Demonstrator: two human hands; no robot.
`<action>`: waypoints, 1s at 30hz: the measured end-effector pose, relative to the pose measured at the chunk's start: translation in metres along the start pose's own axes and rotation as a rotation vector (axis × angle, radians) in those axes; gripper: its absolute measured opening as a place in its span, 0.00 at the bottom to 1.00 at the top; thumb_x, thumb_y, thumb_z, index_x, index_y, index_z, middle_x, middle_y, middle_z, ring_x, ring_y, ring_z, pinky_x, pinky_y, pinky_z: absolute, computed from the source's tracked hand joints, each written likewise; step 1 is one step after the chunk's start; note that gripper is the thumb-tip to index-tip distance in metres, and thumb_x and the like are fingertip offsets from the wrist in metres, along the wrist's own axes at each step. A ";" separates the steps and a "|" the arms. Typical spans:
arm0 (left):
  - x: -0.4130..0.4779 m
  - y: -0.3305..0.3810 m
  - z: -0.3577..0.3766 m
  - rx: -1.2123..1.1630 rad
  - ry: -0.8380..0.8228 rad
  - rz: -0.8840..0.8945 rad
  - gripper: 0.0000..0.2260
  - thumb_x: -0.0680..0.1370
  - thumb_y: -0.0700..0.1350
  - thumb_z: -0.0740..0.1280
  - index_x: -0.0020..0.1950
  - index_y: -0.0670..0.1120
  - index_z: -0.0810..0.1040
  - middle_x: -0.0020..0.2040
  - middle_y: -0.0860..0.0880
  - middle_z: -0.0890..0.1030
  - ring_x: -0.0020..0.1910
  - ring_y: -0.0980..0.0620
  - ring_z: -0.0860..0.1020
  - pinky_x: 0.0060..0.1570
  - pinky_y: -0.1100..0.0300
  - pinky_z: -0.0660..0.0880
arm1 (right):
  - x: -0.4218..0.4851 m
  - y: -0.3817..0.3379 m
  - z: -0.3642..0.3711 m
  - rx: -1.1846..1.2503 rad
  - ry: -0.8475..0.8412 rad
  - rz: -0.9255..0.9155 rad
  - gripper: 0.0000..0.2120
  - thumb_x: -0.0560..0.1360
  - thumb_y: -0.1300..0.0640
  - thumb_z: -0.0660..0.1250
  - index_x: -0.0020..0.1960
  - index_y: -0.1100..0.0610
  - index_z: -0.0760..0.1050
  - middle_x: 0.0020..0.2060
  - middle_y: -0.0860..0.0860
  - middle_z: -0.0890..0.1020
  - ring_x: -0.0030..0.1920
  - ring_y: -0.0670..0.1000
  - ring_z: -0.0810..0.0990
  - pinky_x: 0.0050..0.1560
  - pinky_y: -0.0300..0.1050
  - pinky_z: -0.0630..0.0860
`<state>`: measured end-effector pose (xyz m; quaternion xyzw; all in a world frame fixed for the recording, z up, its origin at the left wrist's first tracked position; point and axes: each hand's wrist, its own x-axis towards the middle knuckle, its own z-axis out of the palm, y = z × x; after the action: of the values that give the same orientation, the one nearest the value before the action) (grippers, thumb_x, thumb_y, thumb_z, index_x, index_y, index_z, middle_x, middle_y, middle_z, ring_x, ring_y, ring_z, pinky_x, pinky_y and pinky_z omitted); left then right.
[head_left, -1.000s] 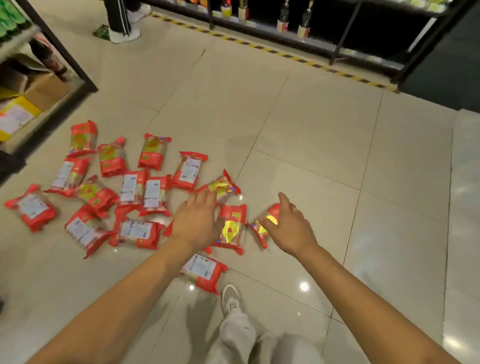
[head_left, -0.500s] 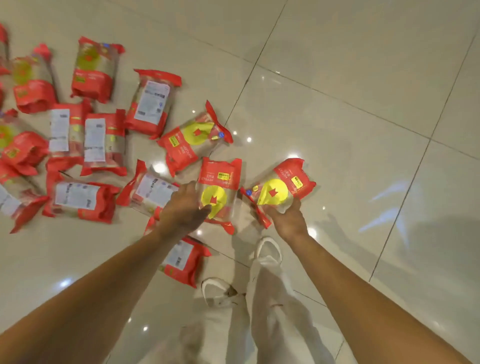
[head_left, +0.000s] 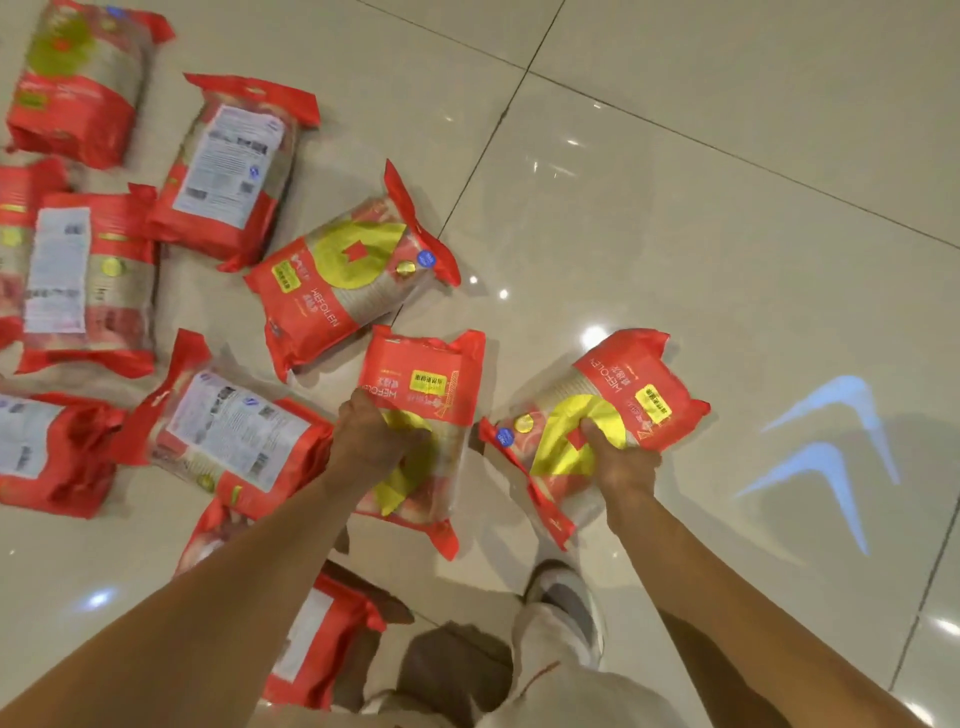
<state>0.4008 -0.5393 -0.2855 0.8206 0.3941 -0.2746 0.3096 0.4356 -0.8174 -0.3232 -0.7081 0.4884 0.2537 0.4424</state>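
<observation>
Red packets (head_left: 422, 375), apparently branded "WEFOLEN"

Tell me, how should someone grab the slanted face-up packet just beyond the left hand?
Take the packet probably by its red flap, coming from above on the right. That end sticks out over bare floor, while its other sides lie close to neighbouring packets.

Two red, yellow-circled packets (head_left: 423, 387) (head_left: 631, 395), face up, just apart
</observation>
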 end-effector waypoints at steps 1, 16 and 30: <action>0.006 0.000 0.000 -0.011 -0.001 -0.023 0.43 0.64 0.52 0.83 0.71 0.40 0.66 0.65 0.40 0.72 0.66 0.38 0.72 0.67 0.44 0.71 | 0.006 0.003 0.001 0.035 0.006 -0.011 0.50 0.65 0.41 0.81 0.74 0.63 0.61 0.65 0.58 0.77 0.64 0.62 0.78 0.64 0.57 0.76; -0.030 -0.016 -0.018 -0.254 -0.075 -0.008 0.18 0.62 0.46 0.84 0.47 0.51 0.83 0.41 0.54 0.84 0.45 0.51 0.85 0.37 0.60 0.77 | -0.046 -0.008 -0.049 0.132 -0.143 -0.152 0.40 0.59 0.61 0.85 0.63 0.56 0.65 0.53 0.52 0.81 0.52 0.55 0.83 0.54 0.60 0.82; -0.404 0.125 -0.448 -0.713 0.202 0.376 0.40 0.53 0.49 0.83 0.64 0.50 0.75 0.51 0.50 0.86 0.50 0.49 0.85 0.53 0.47 0.82 | -0.530 -0.285 -0.247 -0.009 -0.275 -0.770 0.43 0.59 0.59 0.86 0.67 0.49 0.66 0.51 0.41 0.80 0.51 0.44 0.81 0.58 0.55 0.80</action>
<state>0.3780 -0.4698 0.3267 0.7424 0.3363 0.0226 0.5790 0.4702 -0.7481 0.3228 -0.8005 0.1226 0.1638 0.5633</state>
